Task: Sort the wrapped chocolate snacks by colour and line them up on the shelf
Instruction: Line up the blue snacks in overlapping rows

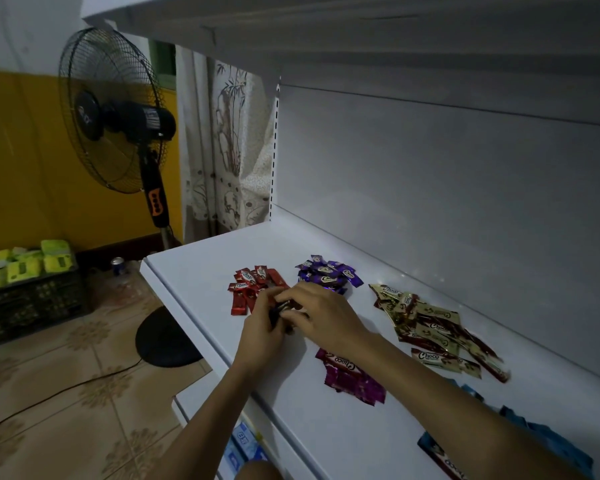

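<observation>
Wrapped chocolate snacks lie in colour piles on the white shelf (201, 271): red ones (248, 284) at the left, purple ones (328, 273) behind my hands, gold ones (433, 329) to the right, magenta ones (352, 379) under my right forearm, blue ones (541, 434) at the lower right. Both hands meet just in front of the red pile. My left hand (262, 332) grips a small dark bundle of wrappers (279, 308). My right hand (321, 315) pinches the same bundle from the right; the wrappers' colour is hard to tell.
A black standing fan (118, 116) stands left of the shelf, its round base (163, 341) and cable on the tiled floor. A black crate (32, 303) with green packets sits at the far left. An upper shelf (361, 26) hangs overhead. Blue boxes (245, 441) show on a lower shelf.
</observation>
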A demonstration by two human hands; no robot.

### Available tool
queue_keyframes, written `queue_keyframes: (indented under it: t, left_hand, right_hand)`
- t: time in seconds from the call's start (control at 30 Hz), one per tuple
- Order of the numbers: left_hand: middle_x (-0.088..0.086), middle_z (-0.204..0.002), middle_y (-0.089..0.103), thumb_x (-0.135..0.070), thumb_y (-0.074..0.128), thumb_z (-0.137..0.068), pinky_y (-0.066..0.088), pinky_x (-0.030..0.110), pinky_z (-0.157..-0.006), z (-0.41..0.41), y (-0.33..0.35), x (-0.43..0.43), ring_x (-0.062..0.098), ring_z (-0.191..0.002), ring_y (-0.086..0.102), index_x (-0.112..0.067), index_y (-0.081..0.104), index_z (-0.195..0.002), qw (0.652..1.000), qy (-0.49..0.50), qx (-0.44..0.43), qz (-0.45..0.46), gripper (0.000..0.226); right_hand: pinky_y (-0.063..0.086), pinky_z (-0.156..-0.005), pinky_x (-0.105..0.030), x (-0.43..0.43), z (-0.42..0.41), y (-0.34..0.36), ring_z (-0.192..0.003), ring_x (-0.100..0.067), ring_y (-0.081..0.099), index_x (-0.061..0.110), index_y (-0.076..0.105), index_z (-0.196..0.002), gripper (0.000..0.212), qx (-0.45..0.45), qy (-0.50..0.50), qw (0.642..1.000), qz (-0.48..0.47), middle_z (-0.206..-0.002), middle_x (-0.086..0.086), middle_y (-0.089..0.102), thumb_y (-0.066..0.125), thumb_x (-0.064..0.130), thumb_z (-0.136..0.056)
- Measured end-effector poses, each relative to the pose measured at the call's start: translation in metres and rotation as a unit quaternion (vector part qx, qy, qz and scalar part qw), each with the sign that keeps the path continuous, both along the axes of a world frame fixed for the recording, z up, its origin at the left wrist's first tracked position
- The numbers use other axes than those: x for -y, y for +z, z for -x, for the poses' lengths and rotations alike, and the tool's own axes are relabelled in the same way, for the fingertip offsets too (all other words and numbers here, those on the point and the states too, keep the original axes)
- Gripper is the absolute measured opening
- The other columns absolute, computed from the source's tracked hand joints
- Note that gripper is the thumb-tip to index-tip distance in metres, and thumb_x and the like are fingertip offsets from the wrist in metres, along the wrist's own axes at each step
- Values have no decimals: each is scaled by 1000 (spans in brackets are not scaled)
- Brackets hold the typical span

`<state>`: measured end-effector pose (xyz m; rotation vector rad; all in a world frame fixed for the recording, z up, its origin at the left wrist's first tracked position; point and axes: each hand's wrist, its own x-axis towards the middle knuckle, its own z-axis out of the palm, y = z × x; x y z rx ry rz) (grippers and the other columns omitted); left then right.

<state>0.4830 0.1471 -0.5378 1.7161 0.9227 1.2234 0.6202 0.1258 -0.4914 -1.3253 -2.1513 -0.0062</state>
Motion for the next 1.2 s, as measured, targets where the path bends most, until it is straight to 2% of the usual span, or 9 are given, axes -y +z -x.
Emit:
queue_keyframes:
  t: [0.1, 0.2, 0.33, 0.5, 0.6, 0.67, 0.8, 0.97, 1.2]
  left_hand:
    - [-10, -106, 61, -3, 50, -97, 54, 20, -73, 1, -1, -1, 4, -86, 66, -23, 39, -129, 999, 3, 21, 29, 40]
    - [-3, -104, 62, -6, 51, -96, 54, 20, -70, 2, 2, -2, 9, -83, 65, -24, 48, -119, 999, 10, 21, 33, 29]
    - [-1, -94, 65, -7, 52, -96, 53, 21, -68, 1, 4, -3, 9, -77, 63, -24, 58, -109, 996, 17, 50, 64, 22]
    - [2, -95, 67, -10, 51, -98, 55, 27, -74, 0, 1, -6, 18, -87, 64, -18, 63, -108, 991, 41, 82, 94, 17]
    - [-2, -96, 67, -11, 52, -97, 55, 23, -73, -3, 1, -6, 14, -89, 64, -24, 61, -103, 990, 61, 85, 97, 17]
    - [-12, -96, 64, -12, 52, -97, 51, 13, -69, -4, 1, -5, 4, -89, 62, -30, 57, -101, 990, 87, 69, 84, 19]
    - [-17, -96, 62, -10, 51, -97, 47, 12, -73, -7, 1, -2, 3, -92, 60, -37, 55, -96, 991, 107, 49, 58, 27]
    - [-10, -101, 64, -9, 51, -97, 50, 12, -74, -7, -2, -4, 9, -97, 60, -30, 58, -101, 993, 97, 43, 56, 22]
    - [-10, -102, 64, -10, 52, -97, 53, 19, -79, -6, 0, -6, 11, -99, 61, -29, 60, -102, 993, 85, 44, 70, 21]
  right_hand:
    - [55, -78, -27, -7, 0, -5, -93, -10, 62, 18, 63, -108, 18, -157, -39, 982, 95, -101, 2, 65, 60, 20, -90]
    - [56, -72, -20, -10, 0, -10, -89, -6, 64, 22, 62, -97, 10, -294, -46, 942, 154, -93, 7, 65, 62, 16, -89]
    - [53, -75, -21, -15, -4, -10, -80, -3, 62, 23, 60, -93, 11, -382, -76, 909, 150, -88, 8, 64, 61, 12, -90]
    - [51, -60, -18, -21, -16, -6, -67, -6, 67, 17, 63, -97, 8, -457, -75, 867, 182, -83, 2, 69, 63, 16, -89]
    - [48, -54, -13, -33, -33, -4, -58, 2, 62, 15, 67, -100, 11, -486, -148, 849, 144, -80, 3, 68, 61, 15, -90]
    - [50, -56, -17, -43, -46, -3, -61, 0, 63, 13, 69, -103, 16, -479, -209, 843, 132, -82, 2, 68, 59, 12, -90]
    - [52, -71, -24, -66, -70, -3, -82, -12, 62, 8, 70, -98, 14, -342, -304, 887, 65, -92, 0, 68, 64, 12, -86]
    - [38, -52, -18, -87, -81, -13, -78, -17, 61, 14, 60, -86, 9, -290, -360, 884, 67, -83, 1, 62, 69, 16, -83]
    - [40, -60, -21, -90, -67, -14, -79, -12, 58, 13, 68, -96, 18, -242, -363, 897, 73, -97, -1, 69, 58, 27, -91]
